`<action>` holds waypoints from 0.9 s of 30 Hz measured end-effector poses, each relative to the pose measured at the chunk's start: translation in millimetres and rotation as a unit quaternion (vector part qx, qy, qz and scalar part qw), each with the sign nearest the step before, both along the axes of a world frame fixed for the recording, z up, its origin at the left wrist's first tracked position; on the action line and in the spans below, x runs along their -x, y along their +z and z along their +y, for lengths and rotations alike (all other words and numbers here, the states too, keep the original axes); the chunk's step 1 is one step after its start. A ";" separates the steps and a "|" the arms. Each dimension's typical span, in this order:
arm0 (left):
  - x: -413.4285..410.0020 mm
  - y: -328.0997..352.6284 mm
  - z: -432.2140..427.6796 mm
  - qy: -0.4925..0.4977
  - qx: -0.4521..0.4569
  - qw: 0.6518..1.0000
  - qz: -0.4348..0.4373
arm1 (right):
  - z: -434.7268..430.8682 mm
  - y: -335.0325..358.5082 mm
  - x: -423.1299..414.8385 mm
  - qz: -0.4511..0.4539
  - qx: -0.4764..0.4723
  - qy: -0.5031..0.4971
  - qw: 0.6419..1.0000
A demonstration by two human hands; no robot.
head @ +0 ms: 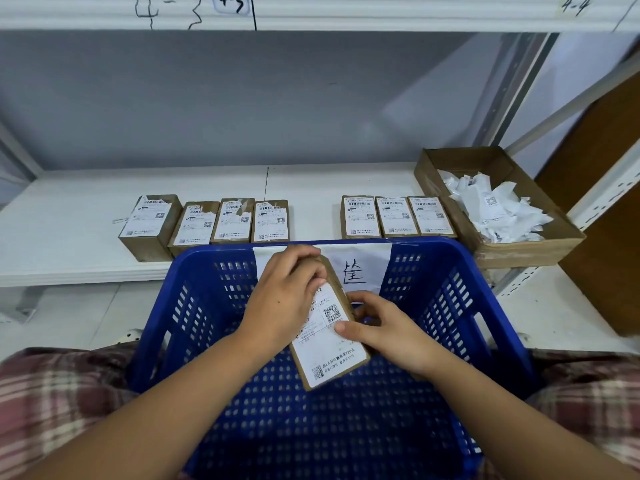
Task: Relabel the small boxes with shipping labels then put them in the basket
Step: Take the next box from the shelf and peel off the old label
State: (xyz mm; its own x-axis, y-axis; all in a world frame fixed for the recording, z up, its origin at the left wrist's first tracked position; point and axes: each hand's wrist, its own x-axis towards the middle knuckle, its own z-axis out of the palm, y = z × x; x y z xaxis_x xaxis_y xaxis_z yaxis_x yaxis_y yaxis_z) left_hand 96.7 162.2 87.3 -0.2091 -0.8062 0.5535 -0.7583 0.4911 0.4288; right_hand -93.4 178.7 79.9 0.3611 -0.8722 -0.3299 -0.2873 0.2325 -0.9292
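I hold a small brown box (329,344) with a white shipping label over the blue basket (450,306). My left hand (284,299) covers the box's far end, its fingers curled over the top edge. My right hand (377,327) grips the box's right side, thumb lying on the label. On the white shelf behind the basket stand several more labelled boxes: a left group (204,223), some with torn labels, and a right group of three (396,216).
A shallow cardboard tray (540,247) at the right of the shelf (69,216) holds crumpled white label scraps. The basket's far wall carries a white paper sign (356,271). Shelf uprights stand at the right; plaid sleeves show at both bottom corners.
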 end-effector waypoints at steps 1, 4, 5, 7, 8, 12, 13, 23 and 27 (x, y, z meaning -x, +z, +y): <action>0.7 -0.8 -0.2 0.000 0.016 1.000 -0.012 | -0.4 -0.2 0.3 -0.004 -0.006 0.004 1.000; 2.0 -3.0 -0.4 -0.008 0.034 0.999 -0.026 | -0.1 -2.6 -0.2 -0.066 -0.049 0.003 0.997; 2.4 -3.2 0.3 -0.010 0.033 0.999 -0.025 | 0.4 -3.2 -0.5 -0.093 -0.063 -0.003 0.994; 4.2 -3.3 2.4 -0.020 0.041 0.999 -0.030 | 1.2 -3.4 -1.5 -0.115 -0.070 -0.018 0.991; 5.8 -3.4 3.6 -0.030 0.049 0.998 -0.033 | 1.5 -3.3 -2.1 -0.116 -0.067 -0.026 0.991; 12.4 -7.5 5.7 -0.076 0.088 0.992 -0.047 | 3.8 -1.0 -4.8 -0.117 -0.070 -0.041 0.990; 13.2 -8.5 5.7 -0.085 0.092 0.991 -0.049 | 4.5 0.0 -5.6 -0.117 -0.072 -0.041 0.990; 10.3 -8.7 4.4 -0.148 0.085 0.985 -0.033 | 4.4 -1.5 -5.4 -0.115 -0.095 -0.033 0.988; 8.5 -10.4 4.5 -0.162 0.093 0.981 -0.045 | 5.9 -0.6 -5.4 -0.134 -0.115 -0.028 0.984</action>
